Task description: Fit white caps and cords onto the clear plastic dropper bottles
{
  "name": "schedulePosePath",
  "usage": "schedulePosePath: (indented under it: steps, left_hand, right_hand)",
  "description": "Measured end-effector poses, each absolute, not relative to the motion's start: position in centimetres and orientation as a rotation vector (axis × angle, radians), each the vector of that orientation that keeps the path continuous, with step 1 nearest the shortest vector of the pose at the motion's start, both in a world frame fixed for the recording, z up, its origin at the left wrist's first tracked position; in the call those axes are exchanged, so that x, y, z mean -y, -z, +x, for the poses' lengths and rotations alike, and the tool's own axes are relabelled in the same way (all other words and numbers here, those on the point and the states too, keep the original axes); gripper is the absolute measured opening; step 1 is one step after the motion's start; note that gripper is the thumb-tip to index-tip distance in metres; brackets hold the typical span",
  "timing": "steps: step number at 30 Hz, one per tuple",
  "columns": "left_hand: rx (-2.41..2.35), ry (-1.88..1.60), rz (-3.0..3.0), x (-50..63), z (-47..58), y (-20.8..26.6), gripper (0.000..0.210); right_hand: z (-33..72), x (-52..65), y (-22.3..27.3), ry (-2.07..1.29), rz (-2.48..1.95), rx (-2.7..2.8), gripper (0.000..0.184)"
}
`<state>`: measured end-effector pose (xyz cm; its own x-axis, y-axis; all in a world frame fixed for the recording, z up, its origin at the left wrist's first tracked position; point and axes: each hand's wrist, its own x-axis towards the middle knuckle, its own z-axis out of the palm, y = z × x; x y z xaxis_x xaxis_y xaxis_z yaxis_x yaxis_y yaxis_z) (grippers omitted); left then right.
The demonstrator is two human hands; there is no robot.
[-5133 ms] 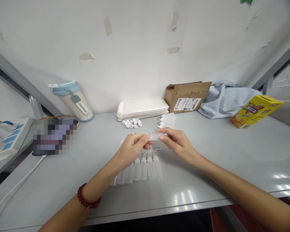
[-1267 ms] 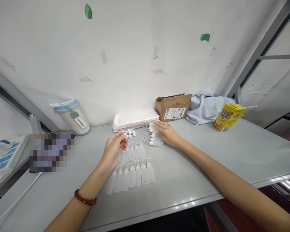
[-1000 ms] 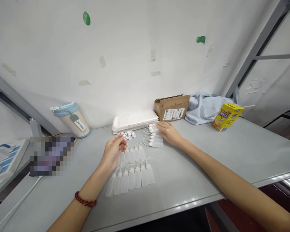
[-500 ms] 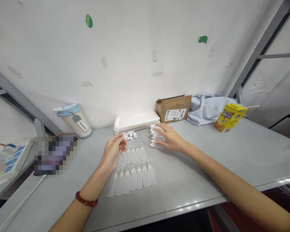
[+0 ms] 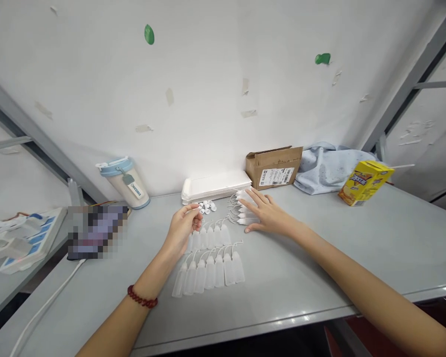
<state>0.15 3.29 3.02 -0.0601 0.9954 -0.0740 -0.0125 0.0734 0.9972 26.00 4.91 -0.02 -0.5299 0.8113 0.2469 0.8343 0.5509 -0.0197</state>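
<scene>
My left hand (image 5: 183, 224) is closed in a pinch beside a small pile of white caps (image 5: 209, 206). Whatever its fingertips hold is too small or hidden to make out. Fingers spread, my right hand (image 5: 270, 214) rests over a stack of white squeeze bottles (image 5: 243, 215) with thin curved spouts pointing left, partly covering them. Closer to me lie two rows of similar translucent bottles with thin curved tails: a rear row (image 5: 211, 237), partly behind my left hand, and a front row (image 5: 210, 272).
Behind the caps lies a stack of white trays (image 5: 217, 186), beside a cardboard box (image 5: 275, 168). A cloth (image 5: 319, 168) and a yellow drink carton (image 5: 366, 183) stand right. At left are a tumbler (image 5: 128, 186), a phone (image 5: 98, 233) with a cable and a power strip (image 5: 35, 243).
The view has shifted slightly, so the scene sits farther right. My right thumb has spread lower, to the near edge of the stacked bottles. My left hand stays pinched beside the caps.
</scene>
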Motion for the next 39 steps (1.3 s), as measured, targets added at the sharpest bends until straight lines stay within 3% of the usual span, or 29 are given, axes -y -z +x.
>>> schedulePosePath:
  steps: [5,9,17,23,29,34,39]
  left_hand:
    - [-1.667,-0.931,1.900,-4.6,-0.9,-2.5,0.026]
    - [-1.656,-0.682,2.350,-6.2,-1.4,-2.6,0.026]
    - [-1.584,-0.412,2.552,-8.7,-0.5,-3.2,0.035]
    - [-1.523,-0.425,2.586,-9.1,-0.6,-2.6,0.029]
    - [-1.499,-0.460,2.573,-9.3,-0.4,-2.7,0.019]
    - [-1.451,-0.505,2.570,-8.2,0.1,-3.4,0.014]
    - [-1.500,-0.731,2.361,-5.1,0.3,-4.1,0.012]
  right_hand:
    - [26.5,-4.9,0.0,0.126,-1.408,2.549,0.093]
    - [26.8,-4.9,0.1,0.093,-1.446,2.545,0.093]
    - [26.7,-4.6,-0.4,0.018,-1.439,2.552,0.091]
    - [26.5,-4.2,-1.0,-0.010,-1.366,2.543,0.090]
    - [25.7,-3.8,-1.6,0.112,-1.171,2.485,0.072]
    - [23.0,-2.5,-1.8,0.288,-1.078,2.522,0.028]
    - [20.9,-1.1,-1.7,0.239,-1.004,2.688,0.035]
